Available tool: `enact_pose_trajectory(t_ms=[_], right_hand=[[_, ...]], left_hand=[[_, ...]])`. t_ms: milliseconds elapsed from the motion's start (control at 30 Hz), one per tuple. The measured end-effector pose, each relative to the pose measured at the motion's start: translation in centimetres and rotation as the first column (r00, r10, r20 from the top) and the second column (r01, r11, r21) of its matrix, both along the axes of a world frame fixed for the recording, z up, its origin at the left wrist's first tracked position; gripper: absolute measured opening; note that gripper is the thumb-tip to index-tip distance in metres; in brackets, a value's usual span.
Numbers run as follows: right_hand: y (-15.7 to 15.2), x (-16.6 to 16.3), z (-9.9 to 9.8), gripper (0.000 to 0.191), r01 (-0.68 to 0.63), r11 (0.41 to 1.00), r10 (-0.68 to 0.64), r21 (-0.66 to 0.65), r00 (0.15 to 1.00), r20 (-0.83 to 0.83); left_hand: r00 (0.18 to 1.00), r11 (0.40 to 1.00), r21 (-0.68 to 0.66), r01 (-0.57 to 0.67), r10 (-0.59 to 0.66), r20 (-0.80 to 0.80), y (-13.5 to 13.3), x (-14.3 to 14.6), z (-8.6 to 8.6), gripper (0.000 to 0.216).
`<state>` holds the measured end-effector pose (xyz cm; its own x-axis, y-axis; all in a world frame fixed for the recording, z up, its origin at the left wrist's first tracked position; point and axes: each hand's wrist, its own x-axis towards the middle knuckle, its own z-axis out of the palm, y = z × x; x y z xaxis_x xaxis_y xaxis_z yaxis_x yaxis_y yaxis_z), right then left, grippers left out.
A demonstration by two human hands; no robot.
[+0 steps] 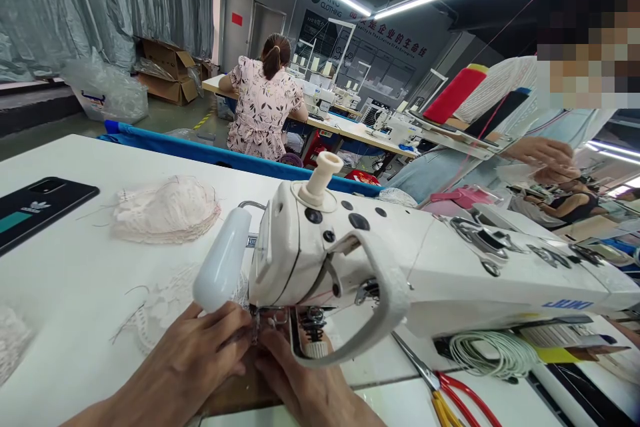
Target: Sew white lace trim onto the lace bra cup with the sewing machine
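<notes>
A white sewing machine (415, 260) lies across the white table (70, 267). My left hand (200, 353) and my right hand (300, 380) meet under its head, at the presser foot (260, 323). Both have fingers pressed together on white lace fabric (160, 310) that spreads to the left of the needle. The fingertips are partly hidden by the machine and its white lamp (223, 260).
A stack of pale pink lace pieces (165, 210) and a black phone (35, 210) lie on the left. Red-handled scissors (445, 390) and a coiled white cord (493, 353) sit at the right. A person in a floral dress (265, 103) sits behind; another person's hands (545, 157) work at right.
</notes>
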<state>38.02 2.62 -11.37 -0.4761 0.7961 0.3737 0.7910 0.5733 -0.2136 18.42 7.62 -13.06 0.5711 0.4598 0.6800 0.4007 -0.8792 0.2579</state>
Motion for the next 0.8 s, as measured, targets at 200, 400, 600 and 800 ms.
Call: enact_pose_trajectory(t_ms=[200, 400, 600, 800], right_hand=[[0.17, -0.18, -0.04, 0.036, -0.026, 0.998, 0.026, 0.05, 1.0, -0.003], [0.2, -0.12, -0.29, 0.04, -0.041, 0.998, 0.042, 0.038, 0.999, -0.011], [0.19, -0.04, -0.12, 0.036, -0.039, 0.999, 0.039, 0.004, 0.999, -0.007], [0.26, -0.09, -0.19, 0.032, -0.036, 0.999, 0.036, -0.018, 0.999, -0.02]], left_hand=[[0.999, 0.999, 0.014, -0.031, 0.031, 0.005, -0.2, 0.13, 0.02, 0.032], [1.0, 1.0, -0.009, -0.029, 0.029, -0.002, -0.35, 0.14, -0.28, 0.02], [0.997, 0.998, 0.012, -0.065, 0.065, 0.034, -0.53, 0.28, -0.32, 0.017], [0.997, 0.995, 0.071, -0.063, 0.061, 0.038, -0.72, 0.55, -0.1, 0.033]])
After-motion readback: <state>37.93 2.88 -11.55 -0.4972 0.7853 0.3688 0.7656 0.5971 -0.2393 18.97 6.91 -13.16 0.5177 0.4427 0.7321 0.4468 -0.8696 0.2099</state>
